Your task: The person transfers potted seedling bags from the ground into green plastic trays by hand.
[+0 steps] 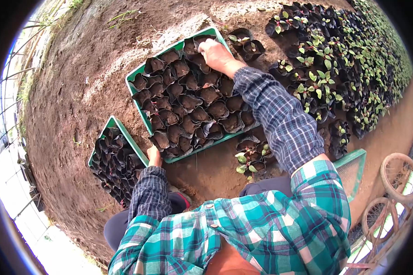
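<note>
A green tray [139, 107] lies on the soil, packed with rows of small black nursery bags filled with soil. At its far right corner, my right hand [217, 56] has its fingers curled down at the rim of a black nursery bag [198, 60]; the fingertips are partly hidden. My left hand [154, 156] is closed beside the tray's near left corner, against a soil-filled bag [160, 140]. What its fingers grip there does not show clearly. Left of that hand stands a second green tray [129, 137] holding crumpled, dark bags.
Bagged seedlings [323, 82] stand massed on the right, with two bags [251, 49] just beyond the tray's far right corner. More seedlings [248, 160] sit near my knees. A green mesh-bottomed frame [353, 172] and a spoked wheel [399, 176] lie at the right.
</note>
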### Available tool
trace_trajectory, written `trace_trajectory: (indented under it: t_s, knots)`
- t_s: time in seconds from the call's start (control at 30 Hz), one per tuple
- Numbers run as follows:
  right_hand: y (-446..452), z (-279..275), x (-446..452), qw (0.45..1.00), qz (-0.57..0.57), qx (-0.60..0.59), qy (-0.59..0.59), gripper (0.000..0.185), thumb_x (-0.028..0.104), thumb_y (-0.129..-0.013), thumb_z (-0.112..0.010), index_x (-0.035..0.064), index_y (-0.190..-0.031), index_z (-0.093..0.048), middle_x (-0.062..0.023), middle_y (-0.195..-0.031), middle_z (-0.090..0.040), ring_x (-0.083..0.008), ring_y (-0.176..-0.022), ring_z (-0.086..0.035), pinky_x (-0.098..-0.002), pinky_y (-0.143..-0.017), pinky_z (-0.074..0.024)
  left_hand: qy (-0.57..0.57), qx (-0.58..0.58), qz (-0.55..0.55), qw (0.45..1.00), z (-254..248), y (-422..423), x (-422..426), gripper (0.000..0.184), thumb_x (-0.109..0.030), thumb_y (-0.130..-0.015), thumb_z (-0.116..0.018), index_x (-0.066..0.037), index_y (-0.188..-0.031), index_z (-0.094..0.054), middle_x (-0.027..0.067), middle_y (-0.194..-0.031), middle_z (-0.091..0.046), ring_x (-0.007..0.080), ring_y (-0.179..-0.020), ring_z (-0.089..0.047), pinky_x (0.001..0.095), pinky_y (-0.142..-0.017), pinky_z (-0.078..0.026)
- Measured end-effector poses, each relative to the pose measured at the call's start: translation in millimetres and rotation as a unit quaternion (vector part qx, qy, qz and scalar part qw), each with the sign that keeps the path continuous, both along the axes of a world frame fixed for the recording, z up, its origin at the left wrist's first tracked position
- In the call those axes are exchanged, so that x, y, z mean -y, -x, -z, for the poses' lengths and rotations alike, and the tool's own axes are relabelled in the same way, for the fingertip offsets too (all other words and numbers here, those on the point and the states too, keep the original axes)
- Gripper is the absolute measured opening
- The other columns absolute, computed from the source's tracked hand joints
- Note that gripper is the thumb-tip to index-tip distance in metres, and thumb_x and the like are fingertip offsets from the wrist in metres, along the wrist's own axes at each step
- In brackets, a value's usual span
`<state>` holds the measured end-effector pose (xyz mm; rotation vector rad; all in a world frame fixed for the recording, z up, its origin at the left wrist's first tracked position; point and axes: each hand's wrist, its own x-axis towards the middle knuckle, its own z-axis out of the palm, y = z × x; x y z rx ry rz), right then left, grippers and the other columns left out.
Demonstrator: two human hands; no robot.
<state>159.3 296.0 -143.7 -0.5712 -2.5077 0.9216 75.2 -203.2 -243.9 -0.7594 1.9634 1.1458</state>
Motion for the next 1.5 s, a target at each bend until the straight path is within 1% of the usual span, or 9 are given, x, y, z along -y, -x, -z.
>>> trace_trajectory:
  t_s: [0.03, 0.27, 0.43, 0.53, 0.67, 1.0, 1.13, 1.3, 1.5]
  knots:
    - [-7.1, -6.9, -7.1, 1.0, 0.003, -0.006, -0.013, 0.011, 0.012, -0.09, -0.057, 0.0064, -0.092, -0.066, -0.0167, -0.09, -0.062, -0.0372, -0.09, -0.063, -0.0435, -0.079, -0.0511, -0.008, 0.0, 0.006, 1.0, 0.6, 2.7, 3.6, 0.035, -0.033, -0.083, -0.07, -0.004, -0.102, -0.066, 0.0087, -0.09, -0.068, 0.024, -0.075, -0.067, 0.0421, -0.06, -0.055]
    - [-121.2, -26.7, -12.2, 0.995, 0.084, 0.045, -0.033, 0.012, 0.018, -0.092, -0.057, 0.0066, -0.092, -0.06, -0.0155, -0.087, -0.062, -0.0358, -0.083, -0.064, -0.0457, -0.075, -0.0526, -0.014, 0.011, 0.037, 0.999, -7.5, -0.3, 1.2, 0.05, -0.057, -0.081, -0.067, -0.01, -0.099, -0.066, 0.0044, -0.079, -0.061, 0.0221, -0.067, -0.058, 0.0396, -0.058, -0.041]
    - [-188.3, -3.6, 27.4, 0.991, 0.044, 0.124, -0.026, 0.014, 0.014, -0.086, -0.056, 0.0012, -0.089, -0.059, -0.0199, -0.085, -0.063, -0.0381, -0.082, -0.064, -0.0465, -0.074, -0.0534, 0.09, -0.076, -0.044, 0.992, -26.9, 19.1, -17.3, 0.047, -0.057, -0.093, -0.047, -0.012, -0.081, -0.057, 0.0064, -0.073, -0.055, 0.0229, -0.061, -0.053, 0.0408, -0.053, -0.041]
    - [-191.0, 2.6, 46.1, 0.964, 0.052, 0.243, 0.09, 0.019, 0.014, -0.079, -0.06, -0.0035, -0.087, -0.062, -0.0237, -0.083, -0.068, -0.0397, -0.081, -0.069, -0.0477, -0.071, -0.0549, -0.067, -0.095, 0.099, 0.988, -33.8, 51.4, -39.1, 0.061, -0.052, -0.101, -0.038, -0.001, -0.131, -0.055, 0.0107, -0.119, -0.062, 0.0264, -0.106, -0.059, 0.0431, -0.093, -0.045]
    - [-179.6, 7.2, 38.6, 0.94, 0.081, 0.282, 0.172, 0.027, 0.024, -0.088, -0.063, -0.0022, -0.094, -0.063, -0.0247, -0.089, -0.068, -0.0414, -0.088, -0.067, -0.0504, -0.075, -0.0527, -0.23, -0.063, 0.161, 0.958, -62.5, 60.8, -79.3, 0.062, -0.049, -0.102, -0.041, -0.006, -0.146, -0.039, 0.0083, -0.139, -0.048, 0.0225, -0.127, -0.045, 0.0389, -0.112, -0.029]
    - [-168.2, 25.7, 94.1, 0.927, 0.018, 0.258, 0.273, 0.028, 0.015, -0.079, -0.063, -0.0064, -0.096, -0.061, -0.0248, -0.095, -0.068, -0.0419, -0.093, -0.066, -0.048, -0.08, -0.0528, -0.16, -0.007, 0.14, 0.977, -84.8, 199.8, -94.3, 0.079, -0.065, -0.098, -0.031, 0.005, -0.126, -0.054, 0.0139, -0.12, -0.061, 0.0281, -0.109, -0.058, 0.0423, -0.101, -0.044]
    - [-192.6, -33.6, 80.4, 0.932, 0.022, 0.223, 0.286, 0.033, 0.022, -0.085, -0.062, -0.0056, -0.104, -0.059, -0.0247, -0.096, -0.067, -0.0408, -0.095, -0.066, -0.0472, -0.082, -0.0522, 0.025, 0.006, 0.334, 0.942, -120.1, 209.8, -103.1, 0.08, -0.071, -0.094, -0.037, 0.0, -0.127, -0.051, 0.0127, -0.108, -0.058, 0.0286, -0.101, -0.057, 0.0451, -0.094, -0.045]
    - [-302.2, -82.9, 54.5, 0.949, 0.304, -0.054, 0.058, 0.017, 0.027, -0.092, -0.062, 0.01, -0.096, -0.06, -0.0101, -0.077, -0.067, -0.0248, -0.065, -0.067, -0.0371, -0.058, -0.053, 0.102, -0.032, 0.472, 0.875, -128.3, 277.7, -108.5, 0.054, -0.058, -0.095, -0.052, -0.01, -0.119, -0.052, 0.0027, -0.089, -0.059, 0.0115, -0.073, -0.059, 0.0285, -0.056, -0.047]
    - [-557.3, -43.4, 76.4, 0.677, 0.727, 0.096, -0.059, 0.031, 0.031, -0.084, -0.073, 0.0068, -0.096, -0.057, -0.0102, -0.083, -0.067, -0.0281, -0.075, -0.066, -0.0381, -0.068, -0.0525, 0.044, -0.178, 0.633, 0.752, -232.6, 188.7, -173.8, 0.032, -0.038, -0.104, -0.046, -0.009, -0.111, -0.056, 0.003, -0.09, -0.06, 0.0121, -0.081, -0.06, 0.0256, -0.064, -0.048]
